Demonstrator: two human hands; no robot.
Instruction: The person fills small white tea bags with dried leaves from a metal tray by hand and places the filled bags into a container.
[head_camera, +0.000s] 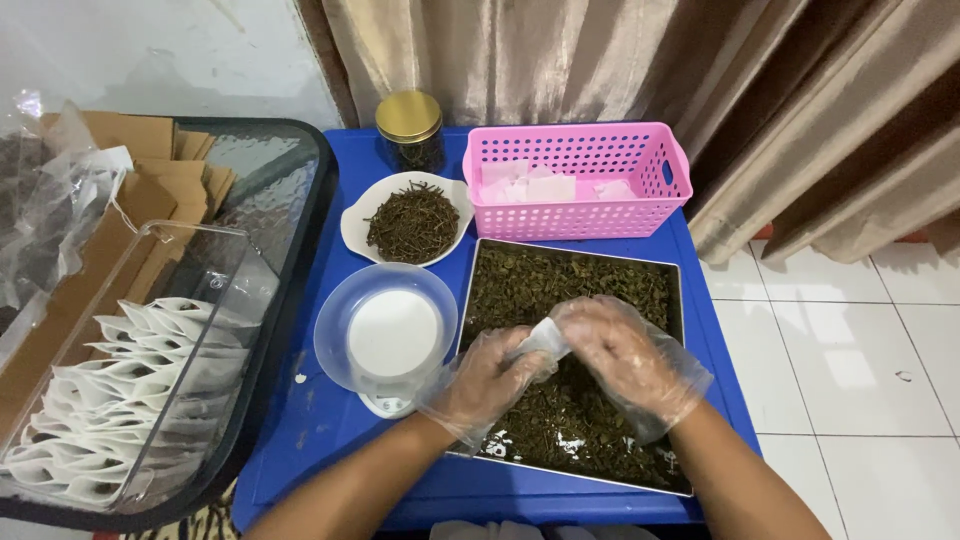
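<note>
Both my hands wear clear plastic gloves and meet over a metal tray (675, 272) filled with dried dark green leaves (560, 285). My left hand (485, 380) and my right hand (625, 355) together hold a small white sachet (545, 340) between their fingers, just above the leaves. To the left of the tray stands a small scale with a clear round bowl (335, 320) and a white dish inside it.
A white bowl of dried brown sticks (413, 222), a gold-lidded dark jar (409, 130) and a pink basket (580, 215) holding white sachets stand at the back of the blue table (310, 440). A clear box of white sachets (120, 400) and brown cardboard pieces (150, 180) lie at the left.
</note>
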